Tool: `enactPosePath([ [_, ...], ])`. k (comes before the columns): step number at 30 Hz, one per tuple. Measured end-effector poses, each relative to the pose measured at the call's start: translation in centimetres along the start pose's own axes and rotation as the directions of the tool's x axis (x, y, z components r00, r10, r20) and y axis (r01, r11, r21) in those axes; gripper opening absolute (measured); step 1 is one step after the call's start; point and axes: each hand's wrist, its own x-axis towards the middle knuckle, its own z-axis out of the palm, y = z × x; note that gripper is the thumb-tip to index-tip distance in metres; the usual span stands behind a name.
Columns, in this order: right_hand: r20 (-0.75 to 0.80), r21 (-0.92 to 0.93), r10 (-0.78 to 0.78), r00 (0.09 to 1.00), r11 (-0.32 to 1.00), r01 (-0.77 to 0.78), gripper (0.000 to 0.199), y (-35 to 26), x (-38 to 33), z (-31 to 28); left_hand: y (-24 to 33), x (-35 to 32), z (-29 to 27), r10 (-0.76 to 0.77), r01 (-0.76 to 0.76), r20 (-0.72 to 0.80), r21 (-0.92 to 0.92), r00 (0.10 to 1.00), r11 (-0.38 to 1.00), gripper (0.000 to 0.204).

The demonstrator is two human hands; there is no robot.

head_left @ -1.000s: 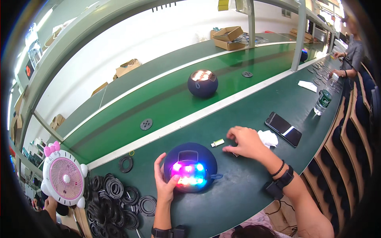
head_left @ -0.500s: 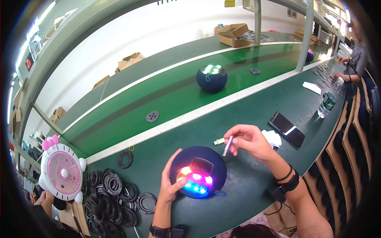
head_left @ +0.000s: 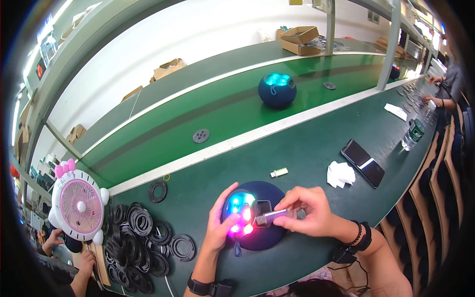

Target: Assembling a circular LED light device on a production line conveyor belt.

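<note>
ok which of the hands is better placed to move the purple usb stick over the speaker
Probably the right: the right hand pinches the usb stick, its metal end toward the speaker. The left hand is taken up holding the speaker's side.

Bench [head_left: 307, 143] open beyond held speaker [head_left: 247, 212] except green USB stick [head_left: 279, 172]; ring pile [head_left: 133, 247] blocks speaker's left, tissue [head_left: 341, 174] and phone [head_left: 363, 163] its far right.

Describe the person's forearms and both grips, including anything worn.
Both forearms are bare; left grip and right grip are ungloved. The left wrist has a black strap with a dark boxy module; the right, a similar strap and second module plus a dark beaded bracelet.
</note>
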Motion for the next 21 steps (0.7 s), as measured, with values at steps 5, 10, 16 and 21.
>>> enactPosePath([
  [5, 0.084, -0.137, -0.226, 0.971, 0.962, 0.236, 0.020, -0.3, 0.3, 0.2, 0.7, 0.2, 0.5, -0.041, 0.044, 0.045, -0.061, 0.998, 0.997, 0.079],
  [10, 0.076, -0.097, -0.146, 0.986, 0.983, 0.153, 0.019, -1.6, 0.2, 0.0, 0.3, 0.1, 0.5, -0.041, 0.044, 0.073, -0.045, 0.997, 0.998, 0.083],
  [16, 0.162, -0.400, -0.210, 0.964, 0.879, 0.258, 0.016, -2.0, 0.2, -0.2, 0.2, 0.1, 0.5, -0.023, 0.032, 0.091, -0.092, 0.996, 0.995, 0.086],
  [21, 0.171, -0.381, -0.222, 0.960, 0.883, 0.272, 0.013, -2.3, 0.2, -0.5, 0.3, 0.2, 0.9, -0.053, 0.061, 0.102, -0.073, 0.993, 0.995, 0.086],
])
